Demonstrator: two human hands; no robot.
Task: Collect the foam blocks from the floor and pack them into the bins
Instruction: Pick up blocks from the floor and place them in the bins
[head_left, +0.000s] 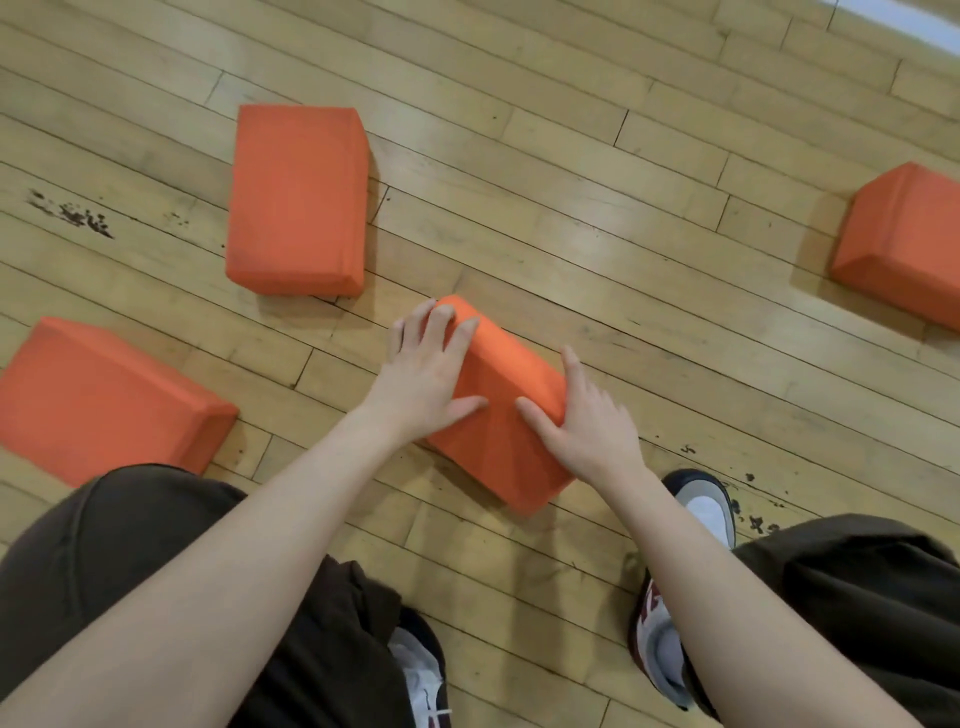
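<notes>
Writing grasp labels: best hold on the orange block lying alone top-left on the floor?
The top-left block lies flat, broad face up, apart from the others. Likely too broad for one hand: come from above and clamp its two long side faces, as the left hand and right hand do on the middle block.

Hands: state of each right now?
Left hand: fingers curled over the far left edge of the middle foam block, gripping it.
Right hand: clasps the same block's right side.

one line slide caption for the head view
Both hands, left and right, grasp an orange foam block on the wooden floor, three more blocks lying around it.
</notes>
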